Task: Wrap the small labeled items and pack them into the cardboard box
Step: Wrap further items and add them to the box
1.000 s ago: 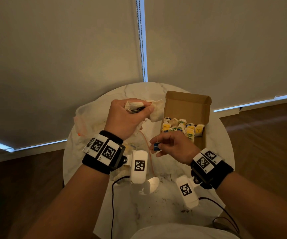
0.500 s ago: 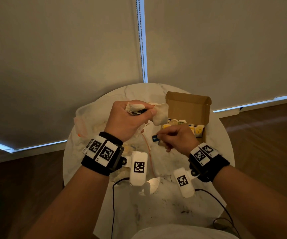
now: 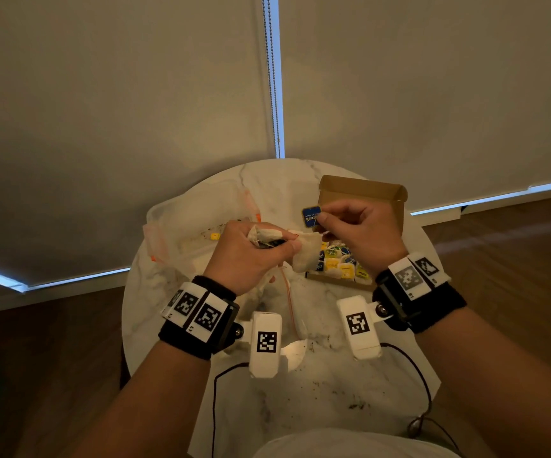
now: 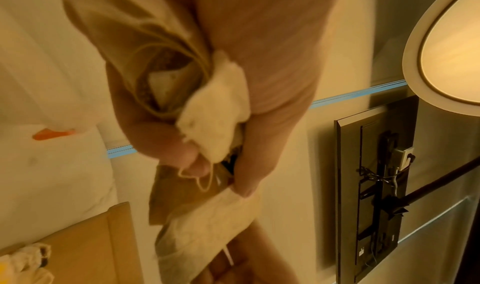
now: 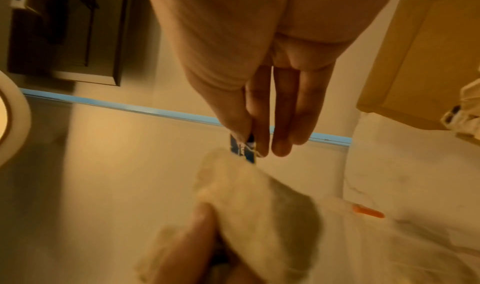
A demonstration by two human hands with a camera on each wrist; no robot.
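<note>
A: Nearest, what is the left hand doing?
B: Its fingers curl around cream paper tea bags, probably bunched for wrapping.

A: And the right hand?
B: Just beyond, thumb and forefinger pinch a small blue square label, likely to wind its string.

A: Anything behind?
B: The open brown cardboard box at far right holds yellow and blue labelled items; the right hand partly hides it. A clear plastic bag lies far left.

Blue tag shows partial lettering, not legible.
</note>
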